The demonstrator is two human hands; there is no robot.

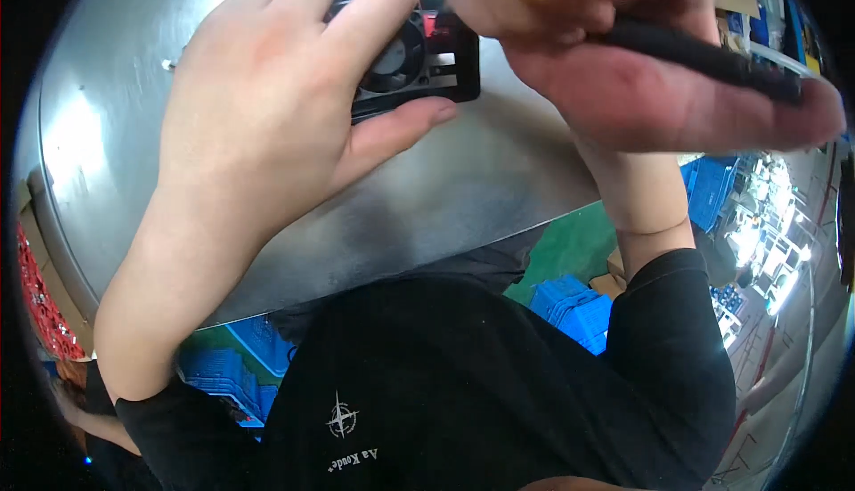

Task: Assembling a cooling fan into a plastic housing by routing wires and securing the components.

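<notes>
Resting on a grey metal tabletop (463, 188), near its far edge: one small black fan module (427, 54), square frame, round fan opening visible, a red part at its upper right.

Head view, left hand (267, 108): laid flat over the left part of the fan module, fingers spread across the frame, thumb pressed along its near edge; grip closed on the module from above and the side, pinning it to the tabletop.

Head view, right hand (641, 63): raised close to the camera, blurred, fingers wrapped round a black rod-shaped tool (712, 59); grip closed on the tool's handle. Tool tip directed toward the upper right corner of the fan module; contact between tip and module hidden by the fingers, cannot tell.

Also present: black short-sleeved shirt (481, 384) filling the lower centre; blue plastic crates (570, 308) on a green floor (570, 246) below the tabletop edge; red items (40, 304) at the far left rim, too small to identify.
</notes>
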